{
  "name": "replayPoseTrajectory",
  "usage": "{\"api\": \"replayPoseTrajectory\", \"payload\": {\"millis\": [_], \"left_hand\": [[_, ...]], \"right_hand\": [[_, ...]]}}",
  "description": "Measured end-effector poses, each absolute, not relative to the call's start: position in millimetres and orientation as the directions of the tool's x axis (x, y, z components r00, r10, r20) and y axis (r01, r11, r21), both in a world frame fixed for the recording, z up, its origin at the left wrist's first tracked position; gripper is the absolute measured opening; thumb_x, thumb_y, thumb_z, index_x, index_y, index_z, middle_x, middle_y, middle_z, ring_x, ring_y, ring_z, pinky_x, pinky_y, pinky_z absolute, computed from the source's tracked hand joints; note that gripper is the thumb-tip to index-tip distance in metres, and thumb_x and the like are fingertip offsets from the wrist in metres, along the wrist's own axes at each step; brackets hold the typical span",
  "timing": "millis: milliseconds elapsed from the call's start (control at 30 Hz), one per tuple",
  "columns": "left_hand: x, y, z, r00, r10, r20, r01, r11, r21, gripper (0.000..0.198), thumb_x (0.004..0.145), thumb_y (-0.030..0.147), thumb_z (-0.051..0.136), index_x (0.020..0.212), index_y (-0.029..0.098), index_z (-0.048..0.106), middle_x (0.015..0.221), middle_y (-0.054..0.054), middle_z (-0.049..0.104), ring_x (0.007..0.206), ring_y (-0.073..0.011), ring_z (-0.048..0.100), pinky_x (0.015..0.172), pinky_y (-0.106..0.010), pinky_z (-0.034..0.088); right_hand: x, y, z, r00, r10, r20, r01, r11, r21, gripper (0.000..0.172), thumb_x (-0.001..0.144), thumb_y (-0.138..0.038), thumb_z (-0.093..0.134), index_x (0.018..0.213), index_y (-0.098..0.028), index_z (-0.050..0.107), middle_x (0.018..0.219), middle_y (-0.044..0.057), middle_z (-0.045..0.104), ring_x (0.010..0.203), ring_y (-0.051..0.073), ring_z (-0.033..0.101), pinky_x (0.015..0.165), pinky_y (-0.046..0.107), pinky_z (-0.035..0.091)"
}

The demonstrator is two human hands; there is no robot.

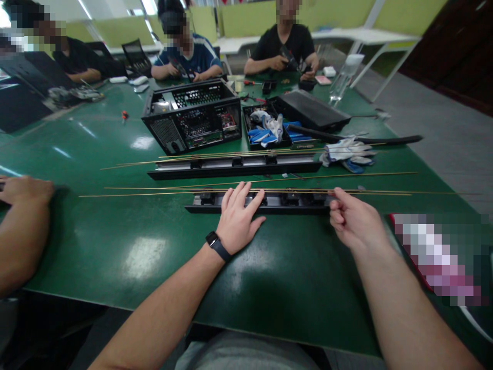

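Observation:
My left hand point(239, 221), with a dark watch on its wrist, lies with fingers spread across a long black channel-shaped strip point(208, 208). Its fingertips rest over thin brass-coloured rods point(146, 188) that run lengthwise along the strip. At the strip's right end, my right hand point(356, 218) is closed, its thumb and forefinger pinching at a thin rod; the curled fingers partly hide the grip. Small dark blocks point(290, 198) sit inside the strip. Just beyond lies a second black strip point(239, 169) with more rods along it.
Farther back are an open computer case point(192, 115), a black tray point(287, 141) with gloves, a black panel point(311, 110), work gloves point(348, 151) and a bottle point(344, 82). A co-worker's arm point(25, 226) is at left; other people sit across the green table point(96, 246).

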State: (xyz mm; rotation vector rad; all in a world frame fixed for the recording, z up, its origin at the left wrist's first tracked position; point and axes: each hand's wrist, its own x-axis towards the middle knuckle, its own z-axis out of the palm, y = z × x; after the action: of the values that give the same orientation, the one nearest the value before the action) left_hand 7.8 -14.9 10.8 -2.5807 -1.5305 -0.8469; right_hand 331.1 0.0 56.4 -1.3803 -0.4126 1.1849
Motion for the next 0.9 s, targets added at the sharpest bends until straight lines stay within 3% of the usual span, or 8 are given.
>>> {"api": "replayPoseTrajectory", "payload": {"millis": [200, 500, 900], "left_hand": [[7.5, -15.7, 11.7, 0.372, 0.808, 0.457, 0.821, -0.516, 0.243, 0.078, 0.114, 0.028, 0.097, 0.188, 0.031, 0.072, 0.2, -0.023, 0.063, 0.19, -0.0486, 0.057, 0.158, -0.077, 0.044], [8.6, -16.9, 10.1, 0.355, 0.817, 0.454, 0.823, -0.504, 0.262, 0.078, 0.112, 0.029, 0.097, 0.186, 0.033, 0.073, 0.199, -0.022, 0.065, 0.191, -0.0491, 0.056, 0.159, -0.08, 0.041], [9.1, -17.7, 12.0, 0.362, 0.821, 0.441, 0.825, -0.502, 0.258, 0.073, 0.114, 0.027, 0.094, 0.185, 0.031, 0.076, 0.197, -0.023, 0.066, 0.19, -0.048, 0.059, 0.157, -0.077, 0.045]], "right_hand": [[327.6, -1.0, 51.4, 0.382, 0.854, -0.353, -0.363, -0.213, -0.907, 0.051, 0.094, -0.037, 0.117, 0.092, -0.026, 0.068, 0.07, -0.007, 0.067, 0.041, 0.006, 0.047, 0.03, 0.015, 0.029], [329.5, -0.7, 47.7, 0.37, 0.867, -0.333, -0.373, -0.19, -0.908, 0.056, 0.086, -0.039, 0.122, 0.094, -0.025, 0.069, 0.069, -0.006, 0.067, 0.041, 0.007, 0.049, 0.032, 0.015, 0.029], [326.8, -2.4, 49.5, 0.401, 0.852, -0.336, -0.359, -0.191, -0.913, 0.064, 0.083, -0.05, 0.125, 0.095, -0.026, 0.067, 0.067, -0.007, 0.065, 0.041, 0.007, 0.049, 0.033, 0.014, 0.031]]}}
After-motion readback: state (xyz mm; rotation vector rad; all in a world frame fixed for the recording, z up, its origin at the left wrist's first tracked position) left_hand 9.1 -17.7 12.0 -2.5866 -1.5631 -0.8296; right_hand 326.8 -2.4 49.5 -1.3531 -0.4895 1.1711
